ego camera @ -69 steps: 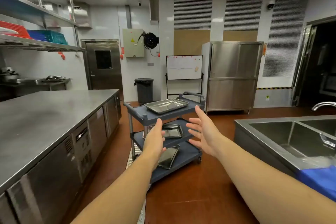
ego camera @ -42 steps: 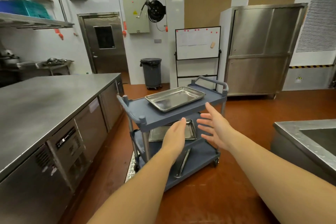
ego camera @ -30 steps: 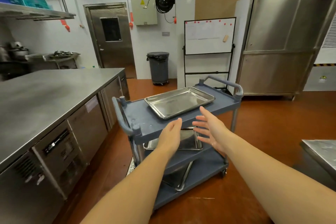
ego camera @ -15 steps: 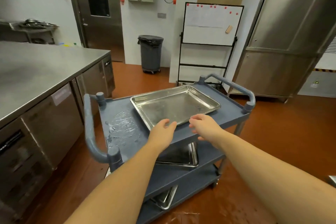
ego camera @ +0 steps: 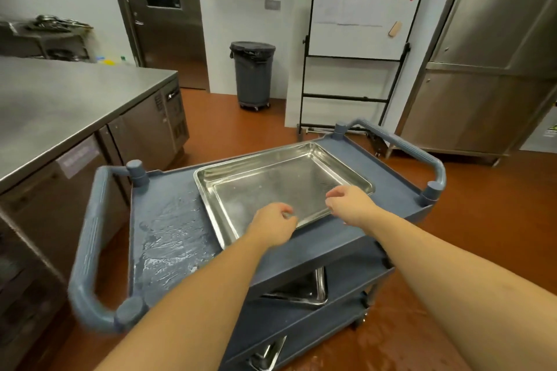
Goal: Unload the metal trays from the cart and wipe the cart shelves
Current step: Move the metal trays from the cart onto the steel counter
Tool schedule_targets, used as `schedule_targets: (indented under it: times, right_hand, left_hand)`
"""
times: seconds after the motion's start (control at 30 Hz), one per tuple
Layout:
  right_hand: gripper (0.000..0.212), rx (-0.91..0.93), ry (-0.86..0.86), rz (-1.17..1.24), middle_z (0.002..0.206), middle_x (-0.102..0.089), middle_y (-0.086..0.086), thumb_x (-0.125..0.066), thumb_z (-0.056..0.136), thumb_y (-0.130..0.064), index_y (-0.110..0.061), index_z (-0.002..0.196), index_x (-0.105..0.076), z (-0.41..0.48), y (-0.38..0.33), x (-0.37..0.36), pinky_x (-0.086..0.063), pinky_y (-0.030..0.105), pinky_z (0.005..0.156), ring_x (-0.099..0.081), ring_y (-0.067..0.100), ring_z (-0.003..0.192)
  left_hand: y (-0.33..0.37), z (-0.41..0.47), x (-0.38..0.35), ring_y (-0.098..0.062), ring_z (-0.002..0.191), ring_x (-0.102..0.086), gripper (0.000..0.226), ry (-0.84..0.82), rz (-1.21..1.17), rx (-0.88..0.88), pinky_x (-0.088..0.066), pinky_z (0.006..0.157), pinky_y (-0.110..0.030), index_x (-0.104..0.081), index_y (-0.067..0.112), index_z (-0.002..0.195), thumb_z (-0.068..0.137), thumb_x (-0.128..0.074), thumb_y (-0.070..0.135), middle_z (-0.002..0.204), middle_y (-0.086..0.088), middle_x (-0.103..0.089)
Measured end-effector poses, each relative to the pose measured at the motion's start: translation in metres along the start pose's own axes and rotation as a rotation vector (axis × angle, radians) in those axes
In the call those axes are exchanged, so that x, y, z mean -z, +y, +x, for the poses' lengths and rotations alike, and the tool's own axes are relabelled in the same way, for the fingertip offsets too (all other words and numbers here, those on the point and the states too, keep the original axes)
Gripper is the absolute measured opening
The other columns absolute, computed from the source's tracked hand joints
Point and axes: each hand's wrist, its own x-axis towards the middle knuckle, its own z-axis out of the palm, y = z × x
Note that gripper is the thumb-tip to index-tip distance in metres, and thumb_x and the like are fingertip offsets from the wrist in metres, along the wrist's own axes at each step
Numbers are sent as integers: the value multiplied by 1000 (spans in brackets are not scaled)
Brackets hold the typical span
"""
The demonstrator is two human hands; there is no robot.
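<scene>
The top shelf [ego camera: 168, 220] is hiding most of the middle tray [ego camera: 310, 291] — at six o'clock the bottom tray [ego camera: 268, 352] is running off-frame; the left hand [ego camera: 271, 227] is covering its own fingertips.

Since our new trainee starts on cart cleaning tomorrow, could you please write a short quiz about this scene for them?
1. True or false: the top shelf of the cart is free of streaks beside the top tray.
2. How many metal trays does the cart carry? A) one B) two C) three
3. Fill in: the left hand and right hand are both at the top tray's ____ rim.

Key
1. False: whitish streaks cover it.
2. C: one per shelf, with the middle tray and bottom tray partly hidden.
3. Near.
</scene>
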Motion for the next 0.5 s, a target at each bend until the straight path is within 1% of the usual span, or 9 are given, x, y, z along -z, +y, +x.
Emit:
schedule_targets:
  times: [0.07, 0.13, 0.17, 0.23, 0.33, 0.43, 0.5]
  right_hand:
    - [33, 98, -40, -206, 116, -61, 8, -48, 93, -18, -12, 124, -56, 26, 9, 5, -50, 33, 82, -61, 26, 101]
    - [34, 193, -123, -463, 116, -61, 6, -48, 92, -23, -17, 125, -55, 52, 22, 6, -52, 38, 86, -61, 26, 99]
    - [35, 242, -158, -583, 119, -60, 5, -49, 91, -24, -18, 125, -55, 66, 29, 6, -51, 38, 88, -60, 26, 102]
    - [33, 353, -202, -781, 121, -59, 4, -49, 91, -26, -19, 122, -57, 91, 45, 1, -47, 34, 84, -58, 26, 106]
    - [21, 512, -184, -976, 108, -63, 3, -53, 89, -25, -18, 106, -63, 120, 66, -13, -42, 33, 76, -61, 26, 98]
    - [16, 579, -169, -1045, 96, -66, 1, -55, 86, -17, -21, 97, -66, 135, 78, -27, -44, 31, 72, -64, 25, 88]
    - [16, 629, -164, -1075, 93, -67, 1, -55, 86, -14, -21, 94, -67, 145, 81, -35, -44, 29, 67, -65, 25, 84]
  left_hand:
    - [2, 22, -12, -24, 103, -61, 34, -34, 342, -60, -48, 86, -29, -59, 20, 125, 92, -50, 23, 118, -5, -64]
    - [5, 39, -27, -29, 108, -58, 34, -68, 695, -105, -47, 87, -37, -58, 20, 123, 91, -50, 18, 120, -8, -62]
    - [4, 46, -35, -31, 108, -57, 33, -85, 806, -114, -45, 86, -39, -57, 17, 123, 91, -49, 16, 120, -9, -60]
    - [2, 57, -49, -32, 108, -54, 30, -100, 908, -96, -43, 86, -41, -53, 13, 123, 94, -45, 13, 118, -11, -57]
    - [-3, 68, -62, -31, 107, -57, 31, -91, 1005, 4, -43, 86, -38, -54, 10, 119, 90, -47, 2, 116, -11, -59]
    - [-3, 77, -68, -29, 104, -61, 30, -138, 1081, 86, -42, 82, -33, -61, 9, 110, 86, -48, -5, 111, -8, -65]
    - [-3, 83, -68, -29, 102, -61, 29, -139, 1089, 112, -40, 77, -31, -63, 8, 106, 86, -47, -5, 108, -9, -65]
